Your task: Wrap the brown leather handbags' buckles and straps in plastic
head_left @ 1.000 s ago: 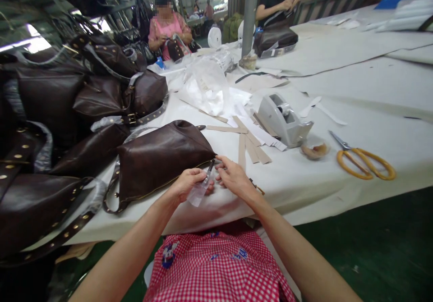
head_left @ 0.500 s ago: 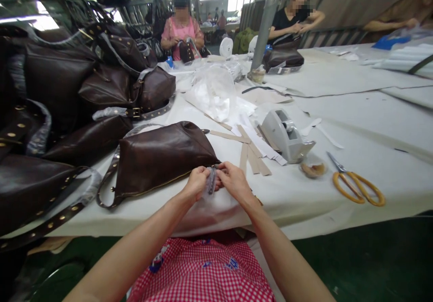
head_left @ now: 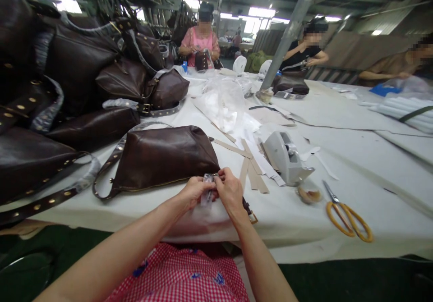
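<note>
A dark brown leather bag (head_left: 162, 157) lies flat on the white table (head_left: 355, 167) in front of me. At its near right corner my left hand (head_left: 194, 193) and my right hand (head_left: 230, 192) are closed together on a small clear plastic sleeve (head_left: 206, 194) that wraps the bag's zipper pull. Both hands pinch it from either side, fingertips touching. A short strap end with a brass buckle (head_left: 250, 212) sticks out beside my right hand.
Many brown bags (head_left: 67, 90) are piled at the left. A grey tape dispenser (head_left: 286, 157), paper strips (head_left: 252, 167), a tape roll (head_left: 308, 195) and yellow-handled scissors (head_left: 348, 218) lie to the right. Crumpled clear plastic (head_left: 223, 99) sits behind. Other people work at the far side.
My hands came together: the left held the plastic sleeve apart from the right, now both pinch it at the bag's corner. The camera tilted upward.
</note>
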A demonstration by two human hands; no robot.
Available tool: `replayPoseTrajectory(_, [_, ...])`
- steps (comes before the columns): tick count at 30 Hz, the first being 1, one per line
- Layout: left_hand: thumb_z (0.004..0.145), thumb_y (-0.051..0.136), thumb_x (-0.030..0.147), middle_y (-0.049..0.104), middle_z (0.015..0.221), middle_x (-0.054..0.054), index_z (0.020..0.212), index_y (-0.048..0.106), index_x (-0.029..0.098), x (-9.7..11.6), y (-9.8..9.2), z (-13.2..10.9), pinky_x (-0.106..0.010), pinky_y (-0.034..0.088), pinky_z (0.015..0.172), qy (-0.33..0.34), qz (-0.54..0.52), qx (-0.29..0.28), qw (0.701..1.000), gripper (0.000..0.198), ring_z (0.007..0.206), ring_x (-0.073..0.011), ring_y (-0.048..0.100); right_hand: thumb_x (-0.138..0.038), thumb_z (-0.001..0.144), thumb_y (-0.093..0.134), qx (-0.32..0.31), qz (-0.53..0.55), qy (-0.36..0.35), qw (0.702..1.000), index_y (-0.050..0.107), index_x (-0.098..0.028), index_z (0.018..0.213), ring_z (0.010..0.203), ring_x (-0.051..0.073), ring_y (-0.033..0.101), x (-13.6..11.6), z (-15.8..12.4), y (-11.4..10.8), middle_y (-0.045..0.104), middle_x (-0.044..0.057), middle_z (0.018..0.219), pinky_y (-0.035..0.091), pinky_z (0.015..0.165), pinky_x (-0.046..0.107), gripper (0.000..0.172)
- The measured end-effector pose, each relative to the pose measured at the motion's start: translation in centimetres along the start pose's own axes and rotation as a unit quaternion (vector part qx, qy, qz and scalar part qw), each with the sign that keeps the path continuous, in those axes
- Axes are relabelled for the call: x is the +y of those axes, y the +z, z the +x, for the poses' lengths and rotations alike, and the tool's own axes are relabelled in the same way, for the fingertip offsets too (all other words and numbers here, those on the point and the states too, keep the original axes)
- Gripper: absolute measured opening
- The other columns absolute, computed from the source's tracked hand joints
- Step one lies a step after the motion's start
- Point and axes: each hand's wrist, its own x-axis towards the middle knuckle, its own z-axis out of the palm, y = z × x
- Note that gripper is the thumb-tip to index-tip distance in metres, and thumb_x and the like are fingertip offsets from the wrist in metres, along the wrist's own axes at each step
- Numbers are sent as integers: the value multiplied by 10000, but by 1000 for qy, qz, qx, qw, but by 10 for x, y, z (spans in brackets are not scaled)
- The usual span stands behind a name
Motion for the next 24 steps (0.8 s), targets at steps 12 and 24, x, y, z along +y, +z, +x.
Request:
replayPoseTrajectory(12, [830, 658, 150, 664, 601, -61, 764, 595, 113, 1, 7, 17, -258, 512, 487, -5, 6, 46, 999, 99, 488, -153, 631, -244, 916, 460, 75, 20, -175, 982, 618, -189, 882, 945, 237, 612, 21, 22, -21, 646, 125, 1000, 483, 819, 353, 171])
replayPoseTrajectory(24, [811, 686, 183, 617, 523, -20, 645, 620, 106, 1, -20, -23, -155, 349, 367, -3, 72, 13, 997, 194, 375, -67, 502, -184, 951, 428, -23, -31, -204, 978, 685, -221, 1005, 839, 205, 657, 0, -22, -19, 699, 92, 982, 489, 784, 306, 264])
